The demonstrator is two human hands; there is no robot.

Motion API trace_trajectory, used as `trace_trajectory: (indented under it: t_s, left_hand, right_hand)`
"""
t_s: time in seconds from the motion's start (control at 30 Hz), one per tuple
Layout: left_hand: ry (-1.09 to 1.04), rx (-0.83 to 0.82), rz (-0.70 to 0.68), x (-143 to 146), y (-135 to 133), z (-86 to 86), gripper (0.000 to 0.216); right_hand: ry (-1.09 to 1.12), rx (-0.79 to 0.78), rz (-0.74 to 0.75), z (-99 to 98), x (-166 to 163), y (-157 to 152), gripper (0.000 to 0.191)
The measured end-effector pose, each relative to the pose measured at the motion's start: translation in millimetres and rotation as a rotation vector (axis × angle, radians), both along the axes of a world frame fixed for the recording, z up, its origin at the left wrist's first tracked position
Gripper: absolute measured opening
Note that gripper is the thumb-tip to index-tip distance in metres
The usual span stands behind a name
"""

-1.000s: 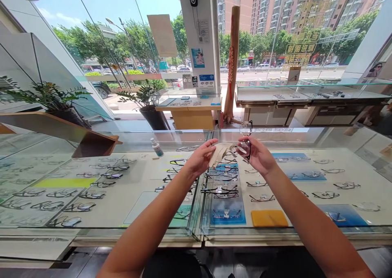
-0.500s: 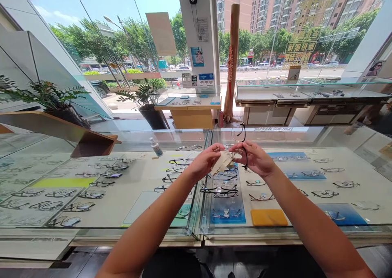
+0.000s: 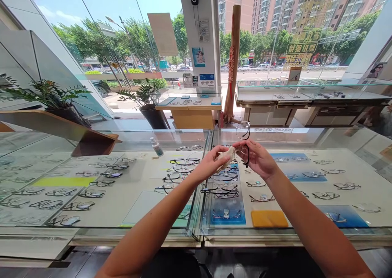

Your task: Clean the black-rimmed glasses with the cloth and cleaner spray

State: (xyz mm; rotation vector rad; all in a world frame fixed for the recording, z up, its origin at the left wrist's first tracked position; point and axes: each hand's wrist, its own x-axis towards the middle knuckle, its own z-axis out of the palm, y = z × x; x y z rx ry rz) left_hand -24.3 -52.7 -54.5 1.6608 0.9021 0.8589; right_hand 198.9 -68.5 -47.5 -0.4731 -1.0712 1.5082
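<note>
My right hand (image 3: 259, 159) holds a pair of black-rimmed glasses (image 3: 243, 139) upright above the glass counter, one lens sticking up over my fingers. My left hand (image 3: 210, 165) pinches a small beige cleaning cloth (image 3: 228, 154) and presses it against the lower lens, right next to my right fingers. Both hands meet above the seam between two glass display cases (image 3: 202, 200). Part of the frame is hidden by my fingers and the cloth.
Under the counter glass lie several rows of glasses (image 3: 183, 162) on white and blue mats, plus a yellow pad (image 3: 268, 218). A small spray bottle (image 3: 157, 146) stands on the counter at the left. Potted plants (image 3: 49, 96), a wooden stand (image 3: 92, 141) and more display cases (image 3: 306, 94) lie beyond.
My hands have come together; the left one brought the cloth from a loose hold onto the lens, and the glasses were turned slightly in my right hand.
</note>
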Motion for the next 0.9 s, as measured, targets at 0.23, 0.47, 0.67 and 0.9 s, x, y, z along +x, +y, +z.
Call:
trace_trajectory:
  t_s: [0.23,0.47,0.67,0.9]
  left_hand:
    - [0.295,0.439,0.039,12,-13,-6.3,0.038]
    - [0.311,0.403,0.207,12,-16,-6.9,0.024]
    - [0.306,0.444,0.227,5,-9,-1.2,0.032]
    - [0.032,0.113,0.047,2,-2,2.3,0.033]
  right_hand:
    - [0.052,-0.04,0.03,6.0,-9,-12,0.027]
    - [0.089,-0.044,0.015,6.3,-6,-13,0.025]
    - [0.037,-0.045,-0.044,0.9,-3,-9,0.028]
    - [0.016,-0.009,-0.111,5.5,2,-3,0.031]
